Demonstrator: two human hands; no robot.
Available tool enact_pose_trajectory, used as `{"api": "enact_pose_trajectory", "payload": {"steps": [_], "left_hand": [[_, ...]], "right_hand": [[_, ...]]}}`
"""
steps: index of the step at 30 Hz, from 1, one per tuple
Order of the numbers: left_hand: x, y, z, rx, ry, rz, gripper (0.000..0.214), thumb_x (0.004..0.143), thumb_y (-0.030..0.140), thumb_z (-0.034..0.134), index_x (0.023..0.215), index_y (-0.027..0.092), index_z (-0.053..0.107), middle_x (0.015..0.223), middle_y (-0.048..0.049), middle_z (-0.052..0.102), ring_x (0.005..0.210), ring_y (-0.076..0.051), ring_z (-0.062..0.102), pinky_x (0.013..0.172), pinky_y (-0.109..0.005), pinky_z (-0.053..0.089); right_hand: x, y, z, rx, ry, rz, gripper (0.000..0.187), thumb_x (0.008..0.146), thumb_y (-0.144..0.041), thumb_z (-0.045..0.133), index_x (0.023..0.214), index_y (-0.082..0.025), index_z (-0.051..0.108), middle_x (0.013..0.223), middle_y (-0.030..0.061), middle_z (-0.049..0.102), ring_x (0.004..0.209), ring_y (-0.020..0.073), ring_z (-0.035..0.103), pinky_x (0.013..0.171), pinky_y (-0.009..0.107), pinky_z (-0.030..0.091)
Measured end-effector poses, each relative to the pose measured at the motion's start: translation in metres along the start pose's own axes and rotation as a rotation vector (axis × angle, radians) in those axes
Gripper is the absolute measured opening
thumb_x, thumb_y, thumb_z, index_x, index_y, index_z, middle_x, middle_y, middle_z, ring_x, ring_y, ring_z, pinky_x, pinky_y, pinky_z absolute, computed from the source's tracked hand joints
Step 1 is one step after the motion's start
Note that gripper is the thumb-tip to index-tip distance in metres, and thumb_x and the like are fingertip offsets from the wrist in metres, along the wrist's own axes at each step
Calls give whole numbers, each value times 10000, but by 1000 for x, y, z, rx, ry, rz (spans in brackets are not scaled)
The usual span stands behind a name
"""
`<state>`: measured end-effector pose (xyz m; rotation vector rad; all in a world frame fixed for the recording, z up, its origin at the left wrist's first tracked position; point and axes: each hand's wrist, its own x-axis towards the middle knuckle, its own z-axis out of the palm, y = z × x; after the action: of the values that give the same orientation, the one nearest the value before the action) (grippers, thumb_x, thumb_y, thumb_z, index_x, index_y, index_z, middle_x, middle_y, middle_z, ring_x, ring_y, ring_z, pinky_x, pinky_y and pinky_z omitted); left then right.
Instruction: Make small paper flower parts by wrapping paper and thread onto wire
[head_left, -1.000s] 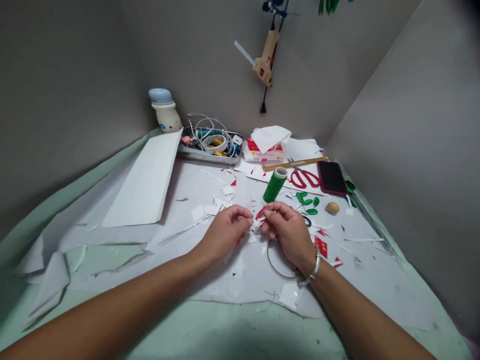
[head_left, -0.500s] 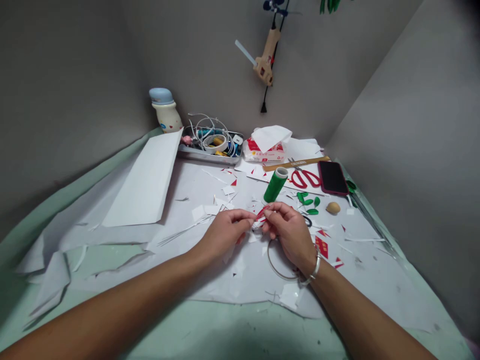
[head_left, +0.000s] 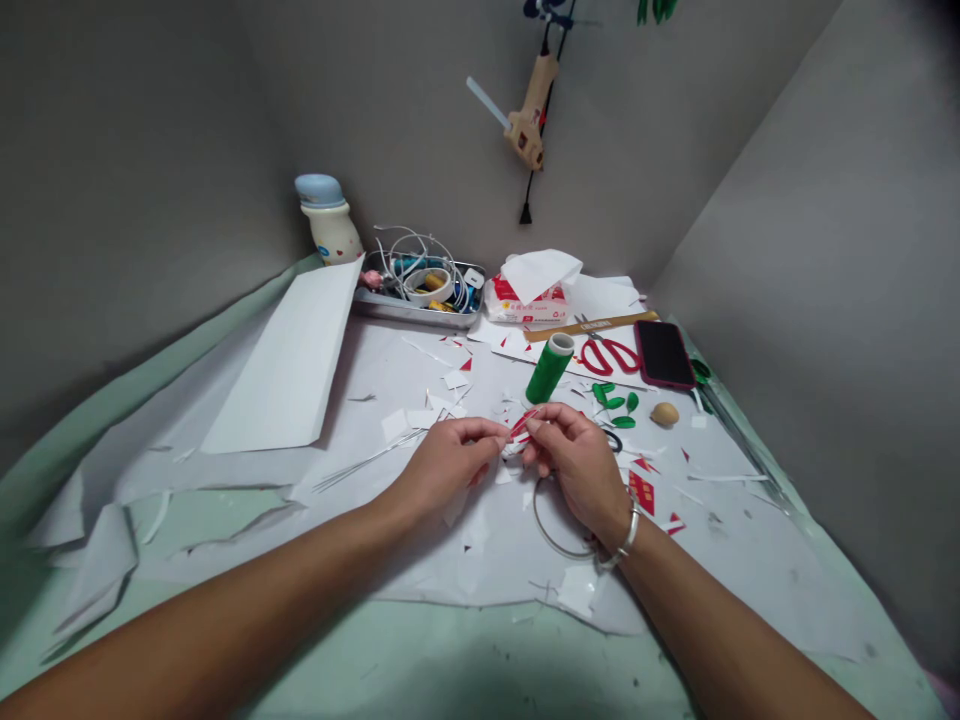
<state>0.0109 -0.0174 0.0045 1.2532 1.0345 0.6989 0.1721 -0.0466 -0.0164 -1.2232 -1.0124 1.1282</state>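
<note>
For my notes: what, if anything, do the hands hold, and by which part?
The right hand pinches a small red piece by its right end; the left hand is at its left end, grip unclear.

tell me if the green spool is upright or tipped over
Upright: the green spool stands on its end, its pale top end facing up, just beyond the right hand.
</note>
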Motion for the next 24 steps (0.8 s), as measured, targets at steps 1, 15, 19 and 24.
{"api": "enact_pose_trajectory", "payload": {"steps": [1, 15, 19, 24], "left_hand": [[0, 0, 0, 2, 3, 0, 174, 763, 276, 643, 848, 152, 730, 535, 27, 481, 498, -87, 339, 498, -264, 208], [1, 1, -2, 101, 39, 6, 197, 762, 289, 640, 870, 154, 734, 557, 19, 516, 510, -98, 369, 517, -268, 247], [0, 3, -1, 122, 55, 12, 203, 760, 290, 644, 875, 146, 729, 598, 9, 550, 519, -102, 389, 528, -270, 274], [-2, 4, 0, 136, 61, 15, 185, 760, 278, 633, 856, 149, 725, 579, 14, 535, 520, -109, 399, 537, -274, 284]], "right_hand": [[0, 0, 0, -3, -1, -1, 144, 844, -319, 634, 877, -182, 602, 555, -33, 634, 424, 68, 476, 428, 173, 360], [1, 4, -4, 92, -54, 7, 111, 842, -288, 629, 896, -192, 611, 604, -15, 655, 473, 100, 527, 443, 194, 389], [2, 4, -4, 115, -60, 14, 160, 876, -349, 595, 884, -190, 609, 584, -10, 653, 435, 92, 486, 433, 194, 370], [2, 3, -3, 89, -25, 16, 225, 865, -417, 612, 854, -193, 604, 564, -15, 643, 422, 89, 470, 433, 196, 359]]}}
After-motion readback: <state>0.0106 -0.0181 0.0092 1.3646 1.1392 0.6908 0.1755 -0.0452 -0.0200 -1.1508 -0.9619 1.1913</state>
